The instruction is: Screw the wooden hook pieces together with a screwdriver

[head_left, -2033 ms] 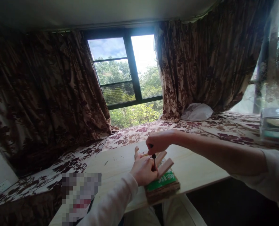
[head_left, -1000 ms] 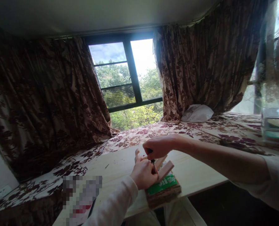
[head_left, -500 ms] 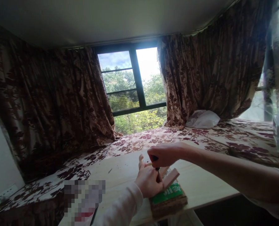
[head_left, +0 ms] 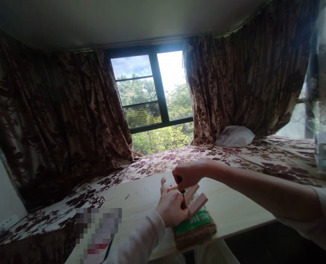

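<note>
My right hand (head_left: 189,176) is closed around the dark handle of a screwdriver (head_left: 183,195), whose shaft points down beside my left fingers. My left hand (head_left: 170,208) grips a wooden piece made of pale strips (head_left: 198,204), where the screwdriver's tip meets it; the tip itself is hidden by my fingers. Two strip ends stick out to the right of my left hand. Underneath lies a brown packet with a green label (head_left: 195,234), close to the table's front edge. A small wooden end (head_left: 163,182) shows beyond my left hand.
The light wooden table (head_left: 129,216) bears small dark bits and a thin dark sliver (head_left: 127,197). A blurred-out flat item (head_left: 101,234) lies at the front left. Behind is a floral-covered surface (head_left: 163,163) with a white plastic bag (head_left: 235,136), below a window and curtains.
The view has shifted slightly. My right hand has turned a little at the wrist, and more of the screwdriver's shaft shows. My left hand keeps its grip on the wooden piece.
</note>
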Motion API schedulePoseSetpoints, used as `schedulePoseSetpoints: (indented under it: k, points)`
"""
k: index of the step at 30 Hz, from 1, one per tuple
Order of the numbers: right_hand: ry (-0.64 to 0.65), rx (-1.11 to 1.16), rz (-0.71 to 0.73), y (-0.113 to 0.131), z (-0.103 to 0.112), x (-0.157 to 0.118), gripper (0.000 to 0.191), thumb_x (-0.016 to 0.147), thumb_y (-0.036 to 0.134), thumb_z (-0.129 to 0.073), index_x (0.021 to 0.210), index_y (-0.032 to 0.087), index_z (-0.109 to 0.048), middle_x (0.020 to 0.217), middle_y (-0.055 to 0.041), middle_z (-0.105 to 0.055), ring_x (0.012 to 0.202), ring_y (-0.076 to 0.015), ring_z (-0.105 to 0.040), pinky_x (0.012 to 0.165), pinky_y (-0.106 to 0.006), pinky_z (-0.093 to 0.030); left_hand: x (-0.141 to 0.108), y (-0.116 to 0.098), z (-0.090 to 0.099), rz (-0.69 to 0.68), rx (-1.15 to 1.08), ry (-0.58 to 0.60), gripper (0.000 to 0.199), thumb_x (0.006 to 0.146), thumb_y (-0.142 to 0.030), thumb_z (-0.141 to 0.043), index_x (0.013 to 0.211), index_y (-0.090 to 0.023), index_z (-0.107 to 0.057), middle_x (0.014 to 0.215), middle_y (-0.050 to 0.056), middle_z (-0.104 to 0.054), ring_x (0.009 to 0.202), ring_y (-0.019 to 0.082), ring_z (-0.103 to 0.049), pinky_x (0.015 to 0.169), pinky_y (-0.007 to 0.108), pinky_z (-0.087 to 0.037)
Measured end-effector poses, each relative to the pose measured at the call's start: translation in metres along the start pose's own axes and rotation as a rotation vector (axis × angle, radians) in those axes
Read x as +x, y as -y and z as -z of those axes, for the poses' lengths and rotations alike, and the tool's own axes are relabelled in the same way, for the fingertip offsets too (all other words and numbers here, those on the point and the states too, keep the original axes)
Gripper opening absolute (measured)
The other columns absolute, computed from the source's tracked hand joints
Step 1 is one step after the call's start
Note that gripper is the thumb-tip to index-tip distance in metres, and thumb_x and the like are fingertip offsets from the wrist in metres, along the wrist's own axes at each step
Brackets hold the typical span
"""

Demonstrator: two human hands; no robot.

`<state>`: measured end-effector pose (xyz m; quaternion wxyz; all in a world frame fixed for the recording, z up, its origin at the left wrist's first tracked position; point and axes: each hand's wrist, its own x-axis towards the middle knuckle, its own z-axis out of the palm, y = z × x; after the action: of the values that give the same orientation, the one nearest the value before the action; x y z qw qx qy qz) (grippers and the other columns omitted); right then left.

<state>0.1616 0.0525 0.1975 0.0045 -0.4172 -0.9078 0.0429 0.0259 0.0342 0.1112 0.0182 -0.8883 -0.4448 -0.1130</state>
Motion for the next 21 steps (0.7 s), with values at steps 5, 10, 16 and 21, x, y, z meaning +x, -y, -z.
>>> schedulePoseSetpoints:
  k: [5,10,16,21]
  points:
    - [-0.037,-0.016,-0.058,-0.01,-0.001,-0.003,0.033,0.073,0.036,-0.057,0.092,0.01,-0.068,0.081,-0.0095,-0.069,0.062,-0.0148,-0.055,0.047,-0.023,-0.034,-0.001,0.002,-0.002,0.002,-0.032,-0.026,0.019,0.068,-0.034,-0.052,0.055,-0.022,-0.06,0.058,-0.001,-0.064,0.083,0.022,-0.06,0.109,0.055,0.005]
    - [-0.018,-0.047,0.106,0.003,0.007,-0.013,0.026,0.068,0.022,-0.059,0.092,0.015,-0.068,0.081,-0.0052,-0.069,0.064,-0.0142,-0.056,0.05,-0.023,-0.035,0.0,-0.001,0.001,0.01,-0.03,-0.016,0.019,0.066,-0.031,-0.052,0.051,-0.022,-0.061,0.063,0.001,-0.067,0.088,0.024,-0.058,0.104,0.053,-0.019]
    - [-0.175,0.054,0.039,0.004,-0.005,-0.012,0.011,0.072,0.019,-0.059,0.075,0.022,-0.068,0.072,-0.0045,-0.069,0.061,-0.0157,-0.056,0.05,-0.026,-0.034,0.001,0.002,-0.001,0.02,-0.055,-0.017,0.019,0.065,-0.031,-0.053,0.051,-0.021,-0.061,0.06,0.001,-0.065,0.086,0.022,-0.058,0.104,0.048,-0.021]
    - [-0.226,0.001,-0.007,0.0,-0.005,-0.018,0.008,0.073,0.024,-0.06,0.073,0.021,-0.067,0.069,-0.0056,-0.067,0.057,-0.0157,-0.055,0.046,-0.026,-0.032,0.001,0.004,-0.004,0.014,-0.066,-0.021,0.017,0.065,-0.031,-0.052,0.053,-0.022,-0.06,0.057,-0.001,-0.063,0.087,0.022,-0.059,0.108,0.054,-0.006]
